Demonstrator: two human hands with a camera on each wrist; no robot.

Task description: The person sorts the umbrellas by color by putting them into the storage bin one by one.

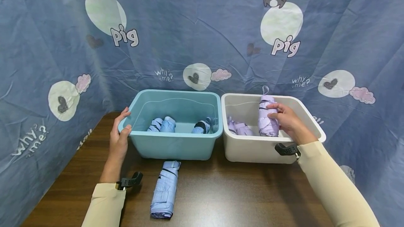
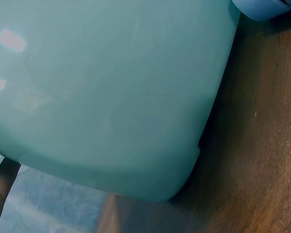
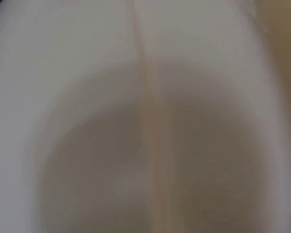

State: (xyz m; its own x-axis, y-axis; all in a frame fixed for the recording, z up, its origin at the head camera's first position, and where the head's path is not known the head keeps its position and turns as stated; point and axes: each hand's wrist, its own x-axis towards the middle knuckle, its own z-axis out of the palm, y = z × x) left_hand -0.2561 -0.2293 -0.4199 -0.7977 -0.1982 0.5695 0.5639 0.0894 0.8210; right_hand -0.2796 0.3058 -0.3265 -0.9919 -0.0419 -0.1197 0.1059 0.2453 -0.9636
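Observation:
In the head view, my left hand (image 1: 119, 137) holds the left corner of a teal plastic bin (image 1: 173, 148), thumb at the front rim and fingers at the side. A finger (image 2: 2, 187) shows beside the bin wall in the left wrist view. My right hand (image 1: 288, 120) grips a folded lavender umbrella (image 1: 266, 118), upright inside a white bin (image 1: 252, 150), its strap loop above the back rim. Folded blue umbrellas (image 1: 168, 124) lie in the teal bin. More lavender umbrellas (image 1: 243, 129) lie at the white bin's left. The right wrist view is too blurred to read.
Another folded blue umbrella (image 1: 165, 190) lies on the brown wooden table (image 1: 236, 195) in front of the teal bin. The two bins stand side by side. Behind them hangs a blue printed curtain (image 1: 202, 27).

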